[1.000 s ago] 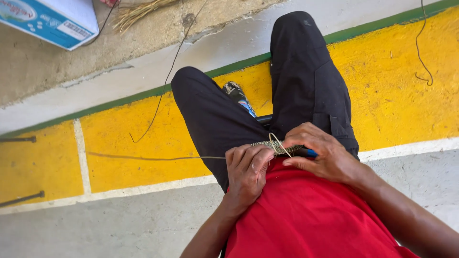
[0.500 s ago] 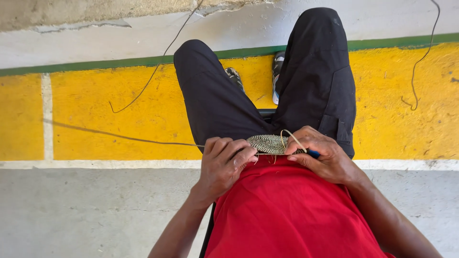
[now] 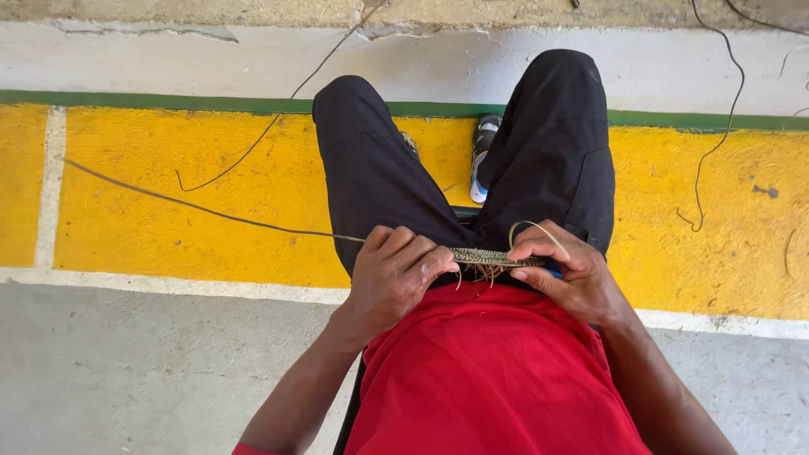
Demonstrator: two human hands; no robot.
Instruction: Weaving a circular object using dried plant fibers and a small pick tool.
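Note:
A small flat woven piece of straw-coloured fibre point(image 3: 482, 256) lies edge-on over my lap, held between both hands. My left hand point(image 3: 394, 278) grips its left end with fingers curled over it. My right hand point(image 3: 566, 271) pinches the right end, and a loose fibre loop point(image 3: 539, 229) arches over its fingers. A bit of blue point(image 3: 552, 273) shows under the right hand. A long thin strand point(image 3: 211, 211) runs from the left hand out across the floor to the left. Short frayed fibre ends hang below the weave.
I sit with black-trousered legs point(image 3: 371, 185) apart, a shoe point(image 3: 484, 152) between them, red shirt point(image 3: 489, 371) below. The floor has a yellow painted band point(image 3: 168, 168), green stripe point(image 3: 126, 99) and white lines. Loose dark strands point(image 3: 716, 126) lie on the right.
The view has swung down and to the right; the box and straw bundle at the top have left the frame. Both hands stay on the woven piece, which now shows longer between them.

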